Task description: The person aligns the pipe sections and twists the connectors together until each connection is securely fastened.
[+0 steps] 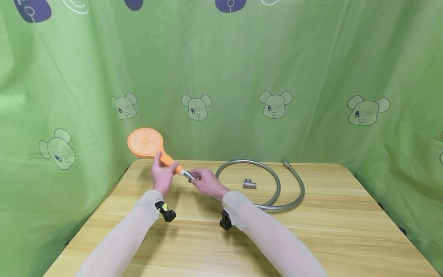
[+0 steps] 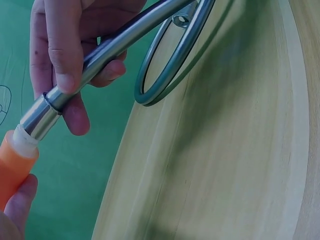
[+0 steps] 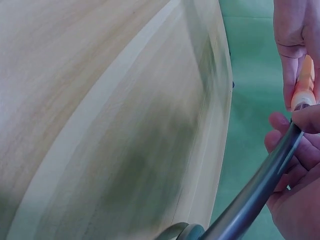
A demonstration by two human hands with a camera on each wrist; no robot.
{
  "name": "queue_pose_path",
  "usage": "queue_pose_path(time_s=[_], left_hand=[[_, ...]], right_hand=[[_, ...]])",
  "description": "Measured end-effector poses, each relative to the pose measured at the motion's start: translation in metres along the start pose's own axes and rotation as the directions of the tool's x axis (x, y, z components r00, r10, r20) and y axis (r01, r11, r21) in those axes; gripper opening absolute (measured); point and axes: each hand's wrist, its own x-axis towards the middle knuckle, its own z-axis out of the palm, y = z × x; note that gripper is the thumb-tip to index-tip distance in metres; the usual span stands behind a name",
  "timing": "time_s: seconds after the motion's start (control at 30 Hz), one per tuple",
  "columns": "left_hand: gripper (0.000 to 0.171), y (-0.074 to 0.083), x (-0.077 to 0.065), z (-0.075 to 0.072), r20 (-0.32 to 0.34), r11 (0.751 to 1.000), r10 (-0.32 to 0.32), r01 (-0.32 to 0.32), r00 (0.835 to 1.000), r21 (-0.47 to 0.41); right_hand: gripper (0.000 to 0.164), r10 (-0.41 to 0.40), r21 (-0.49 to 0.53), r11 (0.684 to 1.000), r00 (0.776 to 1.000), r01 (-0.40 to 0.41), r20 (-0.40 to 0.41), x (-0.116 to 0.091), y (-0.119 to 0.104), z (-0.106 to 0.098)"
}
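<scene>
An orange shower head [image 1: 145,142] is held up over the table's left side, its perforated face toward the head camera. My left hand [image 1: 162,177] grips its handle [image 1: 170,163]. The fingers of my right hand [image 1: 208,182] pinch the grey shower hose [image 2: 107,52] just behind its metal end nut [image 2: 41,116]. That nut sits over the white threaded neck [image 2: 25,142] at the handle's base, with some of the white still showing. How far it is screwed on I cannot tell. The rest of the hose loops across the table to the right.
A small metal tee valve [image 1: 249,184] lies on the wooden table [image 1: 346,223] inside the hose loop. The hose's other end [image 1: 285,164] rests near the back edge. Behind hangs a green curtain [image 1: 228,61] with bear prints.
</scene>
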Motion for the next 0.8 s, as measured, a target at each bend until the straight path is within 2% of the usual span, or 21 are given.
queue_pose_path(time_s=[0.27,0.5,0.67,0.8], left_hand=[[0.087,0.0015,0.0005,0.0028,0.007,0.998,0.031,-0.031,0.999,0.057],[0.086,-0.0009,-0.0031,0.0075,-0.038,0.987,0.099,-0.093,0.994,0.133],[0.084,-0.0015,-0.004,0.0095,-0.044,0.983,0.125,-0.118,0.991,0.139],[0.085,-0.0008,-0.0048,0.0087,-0.037,0.987,0.108,-0.103,0.993,0.122]], right_hand=[[0.027,0.003,0.022,1.0,1.0,-0.003,-0.005,0.0017,-0.0005,0.0005],[0.024,-0.005,0.032,0.999,0.999,0.006,-0.033,0.003,0.0011,0.0017],[0.023,0.017,0.065,0.998,0.999,-0.015,-0.037,0.0029,0.002,0.0013],[0.023,0.017,0.069,0.998,0.999,-0.013,-0.047,0.0037,0.0017,0.0012]])
